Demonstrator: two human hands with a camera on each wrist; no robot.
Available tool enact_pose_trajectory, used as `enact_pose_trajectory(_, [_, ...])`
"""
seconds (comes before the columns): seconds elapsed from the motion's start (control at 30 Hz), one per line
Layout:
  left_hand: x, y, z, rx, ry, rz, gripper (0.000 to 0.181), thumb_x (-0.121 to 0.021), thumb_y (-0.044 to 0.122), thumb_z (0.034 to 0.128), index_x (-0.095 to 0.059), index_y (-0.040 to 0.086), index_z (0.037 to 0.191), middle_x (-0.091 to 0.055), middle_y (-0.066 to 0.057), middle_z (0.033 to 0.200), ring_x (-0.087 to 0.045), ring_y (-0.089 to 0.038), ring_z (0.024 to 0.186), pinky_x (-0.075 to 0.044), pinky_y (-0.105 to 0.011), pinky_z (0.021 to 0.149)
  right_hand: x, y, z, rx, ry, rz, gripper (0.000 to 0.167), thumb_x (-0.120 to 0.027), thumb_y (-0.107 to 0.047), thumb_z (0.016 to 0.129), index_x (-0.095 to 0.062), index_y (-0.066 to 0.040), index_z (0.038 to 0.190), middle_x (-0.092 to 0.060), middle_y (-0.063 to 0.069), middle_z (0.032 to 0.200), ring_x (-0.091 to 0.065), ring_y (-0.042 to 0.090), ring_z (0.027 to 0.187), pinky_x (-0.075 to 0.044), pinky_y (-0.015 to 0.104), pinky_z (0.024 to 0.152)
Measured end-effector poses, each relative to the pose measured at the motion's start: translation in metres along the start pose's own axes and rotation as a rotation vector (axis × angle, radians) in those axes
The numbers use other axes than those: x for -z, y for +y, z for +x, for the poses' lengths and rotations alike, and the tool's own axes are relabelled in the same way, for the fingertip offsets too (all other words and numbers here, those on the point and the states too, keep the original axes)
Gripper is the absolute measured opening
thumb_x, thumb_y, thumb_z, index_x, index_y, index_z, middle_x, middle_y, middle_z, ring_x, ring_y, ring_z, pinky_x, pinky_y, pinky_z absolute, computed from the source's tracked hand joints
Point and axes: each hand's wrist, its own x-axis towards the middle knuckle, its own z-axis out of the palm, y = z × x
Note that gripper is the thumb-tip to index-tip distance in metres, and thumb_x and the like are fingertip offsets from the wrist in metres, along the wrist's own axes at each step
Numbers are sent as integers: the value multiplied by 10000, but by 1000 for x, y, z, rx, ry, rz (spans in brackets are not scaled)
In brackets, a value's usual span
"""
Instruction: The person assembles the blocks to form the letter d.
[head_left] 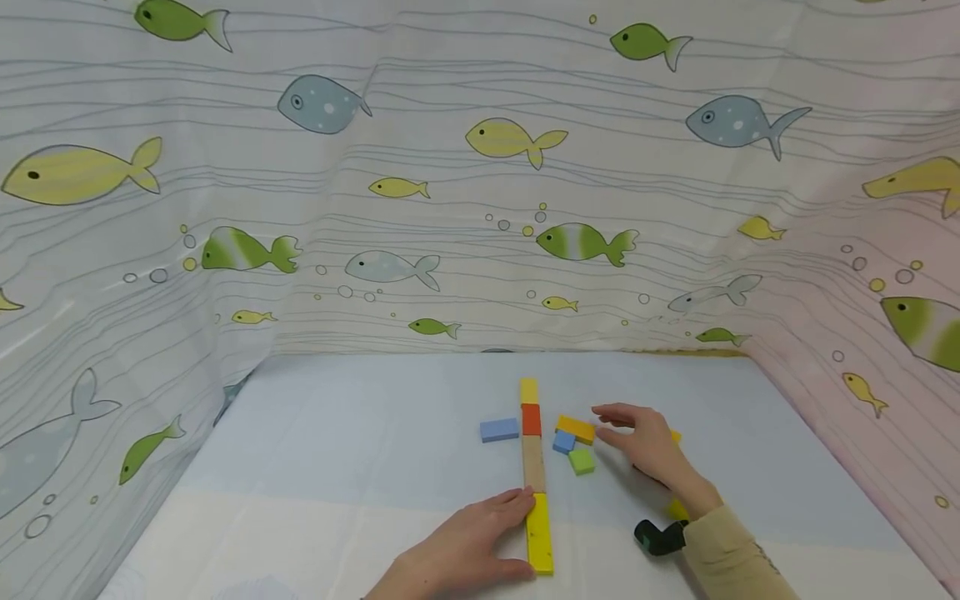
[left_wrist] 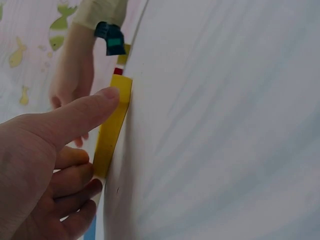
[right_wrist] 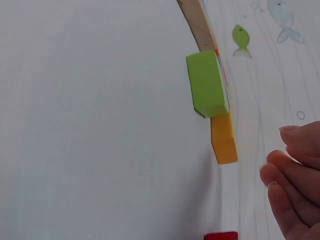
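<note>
Left hand (head_left: 459,543) grasped the long yellow block (head_left: 539,537)

Toward the near edge of the tabletop (head_left: 360,467), the left hand's grip was clasped on the long yellow block, its thumb at the near end and its fingers at the far end. To the right, a beige sleeve (head_left: 735,550) reached in over the tabletop, with a dark green piece (head_left: 660,538) beside its cuff. A yellow piece (head_left: 678,510) was partly hidden behind the right wrist.

Beyond the long yellow block, the tan block (head_left: 533,463) came next in a straight line pointing at the far edge. Right of it lay the green block (head_left: 581,462), then the blue cube (head_left: 564,442) and the orange block (head_left: 576,428), close together. The right hand's (head_left: 643,440) grip was released, fingers loosely bent, just beside the orange block; the right wrist view showed them apart from it.

Farther along the line lay the red block (head_left: 531,419), with the blue bar (head_left: 499,430) a little apart on its left. The short yellow block (head_left: 529,390) ended the line near the far edge. Behind that edge hung a fish-print sheet (head_left: 450,217).
</note>
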Motion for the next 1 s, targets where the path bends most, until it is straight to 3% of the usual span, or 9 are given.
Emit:
enact_pose_trajectory(0.23, [-1, -1, 0, -20, 9, 4, 820, -691, 613, 849, -405, 270, 1537, -399, 134, 1568, -414, -104, 1424, -429, -380, 1132, 22, 19, -5, 21, -28, -36, 355, -724, -207, 923, -684, -94, 1258, -704, 109, 1225, -652, 344, 1126, -544, 526, 959])
enact_pose_trajectory(0.4, [-1, -1, 0, -12, 7, 10, 826, -686, 623, 846, -401, 275, 1538, -391, 143, 1570, -409, -99, 1426, -426, -386, 1134, 28, 28, -7, -41, -55, -19, 352, -739, -212, 909, -691, -109, 1243, -706, 88, 1228, -636, 343, 1154, -545, 507, 969])
enact_pose_trajectory(0.57, [0, -2, 0, -1, -2, 5, 829, -672, 644, 843, -394, 291, 1540, -379, 162, 1572, -402, -94, 1430, -428, -397, 1132, 21, 25, -5, -24, -82, 14, 358, -743, -244, 907, -696, -102, 1232, -703, 92, 1230, -640, 338, 1146, -545, 504, 969])
enact_pose_trajectory(0.77, [0, -2, -1, -10, 4, 9, 833, -671, 643, 845, -388, 290, 1543, -375, 156, 1577, -396, -98, 1435, -428, -402, 1132, 8, 16, -1, 13, -48, 13, 353, -756, -211, 893, -704, -88, 1219, -712, 101, 1208, -666, 323, 1105, -567, 484, 931])
enact_pose_trajectory(1.0, [-1, -2, -3, 0, -4, 0, 828, -668, 645, 845, -391, 292, 1542, -372, 163, 1577, -398, -101, 1434, -422, -413, 1137, -6, 12, 0, -51, -1, -1, 337, -760, -189, 883, -711, -71, 1195, -721, 122, 1170, -672, 316, 1078, -568, 483, 914])
